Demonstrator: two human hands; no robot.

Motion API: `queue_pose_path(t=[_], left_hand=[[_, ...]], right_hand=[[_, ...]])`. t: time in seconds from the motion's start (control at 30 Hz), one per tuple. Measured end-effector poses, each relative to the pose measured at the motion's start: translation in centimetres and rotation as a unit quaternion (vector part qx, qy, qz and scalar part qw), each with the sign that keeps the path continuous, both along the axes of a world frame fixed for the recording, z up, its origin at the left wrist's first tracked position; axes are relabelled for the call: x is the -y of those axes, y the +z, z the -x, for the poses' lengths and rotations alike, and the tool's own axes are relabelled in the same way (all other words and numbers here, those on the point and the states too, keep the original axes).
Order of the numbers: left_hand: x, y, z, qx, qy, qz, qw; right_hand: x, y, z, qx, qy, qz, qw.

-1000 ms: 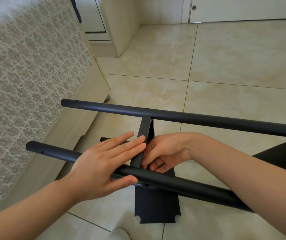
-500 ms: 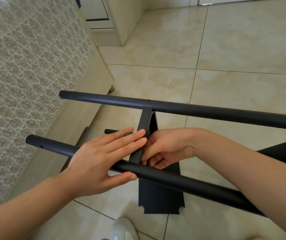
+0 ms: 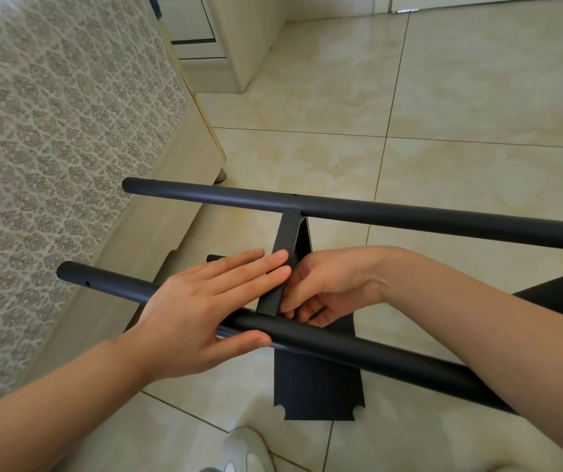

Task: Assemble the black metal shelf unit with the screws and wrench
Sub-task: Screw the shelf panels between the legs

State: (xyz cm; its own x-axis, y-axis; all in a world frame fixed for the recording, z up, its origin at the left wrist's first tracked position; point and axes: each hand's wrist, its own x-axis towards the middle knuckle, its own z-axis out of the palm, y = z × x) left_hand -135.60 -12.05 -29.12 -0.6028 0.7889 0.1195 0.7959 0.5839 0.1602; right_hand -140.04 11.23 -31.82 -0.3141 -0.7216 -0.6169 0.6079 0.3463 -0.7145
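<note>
Nearest the viewer, the toe of a white shoe (image 3: pixel 239 451) rests on the cream tiled floor (image 3: pixel 460 97). Above it hangs the black sheet-metal shelf panel (image 3: pixel 317 386) with notched lower corners. Its folded rim runs between two black round metal tubes and touches both. On the near tube (image 3: pixel 392 356) lies the left hand (image 3: pixel 201 311). Its grip is apart: the fingers are straight, pressed flat over the tube and panel rim, with the thumb along the tube's near side. The right hand (image 3: pixel 327 284) sits just beside the rim-to-tube joint with its fingers curled. Whether they pinch a screw or the wrench cannot be told. Beyond, the far tube (image 3: pixel 426 216) spans the view. A bed with a patterned cover (image 3: pixel 51 148) stands at left. Judgement: the frame is rigid and moderately heavy. Its painted tubes are smooth and liable to roll or slip while fasteners are loose. It is best held on a tube close beside a joint, clear of the panel's thin edges.
</note>
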Motion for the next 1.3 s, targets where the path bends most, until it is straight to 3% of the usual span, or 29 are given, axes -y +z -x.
queue_pose_path(t=[0.5, 1.3], left_hand=[[0.0, 0.0, 0.2, -0.002, -0.003, 0.003, 1.0], [-0.2, 0.0, 0.6, -0.005, -0.004, 0.006, 1.0]], right_hand=[[0.5, 0.1, -0.2, -0.041, 0.02, -0.029, 0.999], [-0.1, 0.1, 0.2, -0.039, -0.001, 0.011, 0.999]])
